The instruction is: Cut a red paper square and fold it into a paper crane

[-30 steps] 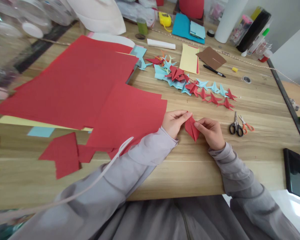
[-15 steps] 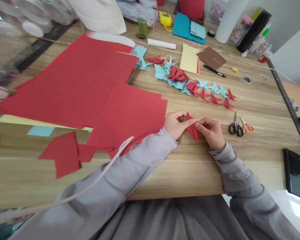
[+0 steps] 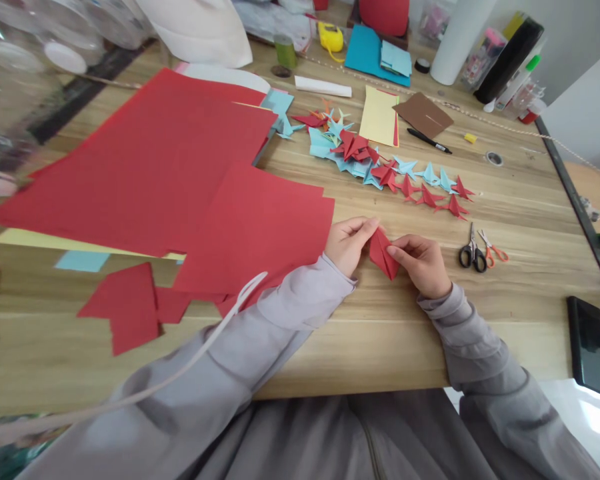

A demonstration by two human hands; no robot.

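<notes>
A small red folded paper (image 3: 383, 255), shaped like a narrow diamond with a crease down its middle, is held between my two hands just above the table. My left hand (image 3: 349, 244) pinches its upper tip between thumb and fingers. On its right edge, the thumb and curled fingers of my right hand (image 3: 423, 263) grip the paper. Behind my hands lie several folded paper cranes, red ones (image 3: 428, 197) and light blue ones (image 3: 429, 175). Large red paper sheets (image 3: 260, 227) reach close to my left wrist.
Black-handled scissors (image 3: 473, 251) and orange-handled scissors (image 3: 493, 249) lie right of my hands. Red scraps (image 3: 133, 307) are at the left front, a phone (image 3: 589, 347) at the right edge. Farther back are a pen (image 3: 429, 141), brown paper (image 3: 424, 115) and a yellow tape measure (image 3: 331, 39).
My left thumb has slid up from the paper's middle to its top tip, uncovering more of the red face. My right hand keeps its grip, almost unmoved.
</notes>
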